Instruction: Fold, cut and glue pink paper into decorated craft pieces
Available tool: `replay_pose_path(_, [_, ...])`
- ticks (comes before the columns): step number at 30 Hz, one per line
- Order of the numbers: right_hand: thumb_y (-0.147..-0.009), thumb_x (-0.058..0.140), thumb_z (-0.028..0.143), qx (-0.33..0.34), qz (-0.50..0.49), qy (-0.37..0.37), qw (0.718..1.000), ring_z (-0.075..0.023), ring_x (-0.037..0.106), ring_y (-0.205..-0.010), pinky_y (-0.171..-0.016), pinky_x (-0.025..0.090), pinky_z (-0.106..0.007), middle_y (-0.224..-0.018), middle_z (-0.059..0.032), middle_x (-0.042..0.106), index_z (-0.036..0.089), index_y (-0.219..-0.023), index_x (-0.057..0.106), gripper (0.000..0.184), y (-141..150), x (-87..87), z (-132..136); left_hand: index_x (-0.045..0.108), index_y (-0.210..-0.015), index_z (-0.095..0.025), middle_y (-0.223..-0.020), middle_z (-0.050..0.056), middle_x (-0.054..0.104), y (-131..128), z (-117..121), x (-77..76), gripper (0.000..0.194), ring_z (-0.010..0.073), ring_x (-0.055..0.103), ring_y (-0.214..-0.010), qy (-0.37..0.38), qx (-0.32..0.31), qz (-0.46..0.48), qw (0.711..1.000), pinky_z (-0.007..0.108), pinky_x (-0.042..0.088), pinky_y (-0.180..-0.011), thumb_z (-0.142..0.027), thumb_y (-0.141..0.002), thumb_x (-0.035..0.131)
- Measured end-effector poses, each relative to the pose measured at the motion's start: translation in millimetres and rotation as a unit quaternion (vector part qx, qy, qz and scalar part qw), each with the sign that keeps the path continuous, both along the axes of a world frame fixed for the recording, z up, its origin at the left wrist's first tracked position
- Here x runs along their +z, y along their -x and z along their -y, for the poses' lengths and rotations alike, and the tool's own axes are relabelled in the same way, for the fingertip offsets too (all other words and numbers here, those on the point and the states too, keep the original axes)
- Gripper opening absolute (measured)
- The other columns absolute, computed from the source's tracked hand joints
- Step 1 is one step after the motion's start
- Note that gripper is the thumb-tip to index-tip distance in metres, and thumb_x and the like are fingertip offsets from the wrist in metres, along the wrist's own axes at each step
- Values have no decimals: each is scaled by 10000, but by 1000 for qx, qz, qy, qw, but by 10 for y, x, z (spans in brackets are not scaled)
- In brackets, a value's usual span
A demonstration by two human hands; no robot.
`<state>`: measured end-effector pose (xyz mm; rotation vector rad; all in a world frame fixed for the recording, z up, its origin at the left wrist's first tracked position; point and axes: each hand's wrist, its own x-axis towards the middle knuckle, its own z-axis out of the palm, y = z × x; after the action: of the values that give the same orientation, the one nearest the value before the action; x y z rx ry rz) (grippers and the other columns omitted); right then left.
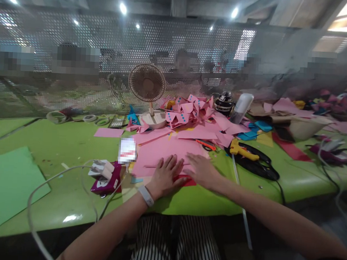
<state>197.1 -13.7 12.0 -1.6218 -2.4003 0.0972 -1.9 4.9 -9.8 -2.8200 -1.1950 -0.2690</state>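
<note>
A large pink paper sheet point(166, 151) lies on the green table point(68, 147) in front of me. My left hand point(164, 176) rests flat on its near edge with fingers spread, a white band on the wrist. My right hand point(199, 169) lies flat beside it, fingers stretched across the pink sheet. A red paper piece point(188, 181) shows under both hands at the table's front edge. Neither hand holds anything.
A small desk fan point(147, 90) stands behind a heap of pink cut papers point(192, 107). A yellow glue gun point(242, 150) and black cables lie right. A white charger on a purple pack point(104, 176) and a green sheet point(8, 183) lie left. Mesh screen behind.
</note>
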Motion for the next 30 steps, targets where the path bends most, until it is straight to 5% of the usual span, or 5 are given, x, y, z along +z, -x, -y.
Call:
replay_pose_path(6, [-917,222,517,35,18,43,998,-239,223,-1356,-1113,179,-421,-1461,-133,281,66,-1403,293,666,77,-246,62,271,-1408,-178,-1476,127,257,-5,-21,10,693,288,206,-1351,12,7,-18,1000,495,163,-1060,-614,-869,261])
replay_pose_path(30, [-885,199,609,26,36,16,999,-258,233,-1351,-1094,140,-506,-1465,-108,277,153,-1416,279,704,70,-292,190,229,-1425,-218,-1493,107,216,-11,69,61,744,294,155,-1362,45,23,-21,999,560,113,-1056,-675,-839,183])
